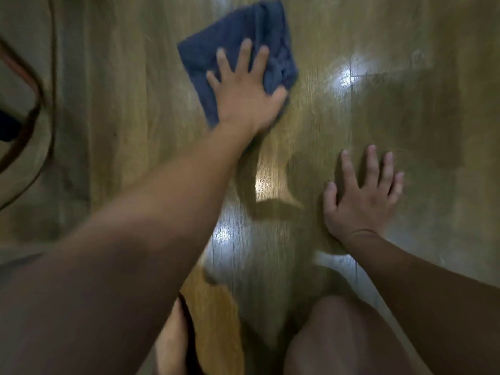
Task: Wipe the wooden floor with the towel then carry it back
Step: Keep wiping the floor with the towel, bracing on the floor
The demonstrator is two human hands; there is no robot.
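Dark blue towel [230, 36], loosely folded with creases along its right side, lying on the wooden floor [405, 104] at upper centre; left hand [243, 96] pressed flat on its near half, fingers straight and spread, thumb at the towel's right edge, nothing clasped. Right hand [359, 204] well apart from the towel, lower right, palm down on the bare boards with fingers splayed and holding nothing; bright glints of light on the floor between the two arms. Bare knee [338, 328] at the bottom edge; a curved, dark-rimmed object [32, 109] at far left, too blurred to identify.
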